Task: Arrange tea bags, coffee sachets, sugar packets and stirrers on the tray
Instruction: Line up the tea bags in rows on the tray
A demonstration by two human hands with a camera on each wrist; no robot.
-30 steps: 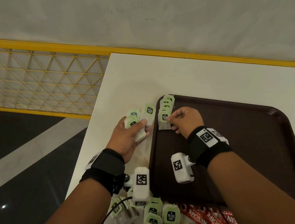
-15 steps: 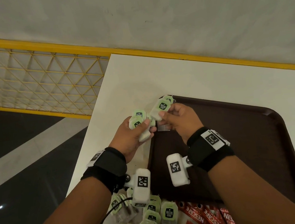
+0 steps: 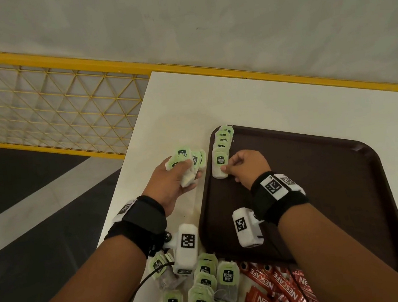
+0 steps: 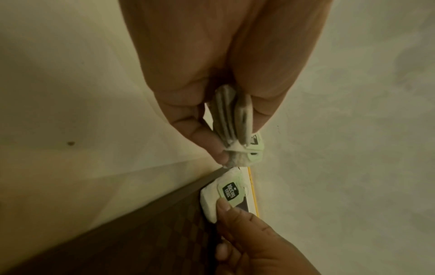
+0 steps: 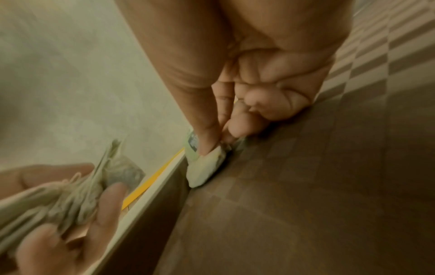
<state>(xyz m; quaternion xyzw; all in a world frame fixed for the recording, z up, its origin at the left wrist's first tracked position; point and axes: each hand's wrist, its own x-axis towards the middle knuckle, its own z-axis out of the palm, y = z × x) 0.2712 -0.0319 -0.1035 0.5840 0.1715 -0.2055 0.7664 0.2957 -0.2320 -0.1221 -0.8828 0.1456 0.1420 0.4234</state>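
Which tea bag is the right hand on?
The nearest tea bag of the row along the tray's left edge; the right hand pinches it.

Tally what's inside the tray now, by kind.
Tea bags: 5 showing, overlapped along the tray's left rim; any hidden ones can't be counted. The right hand pinches the nearest tea bag.
Coffee sachets: 0
Sugar packets: 0
Stirrers: 0
Total: 5
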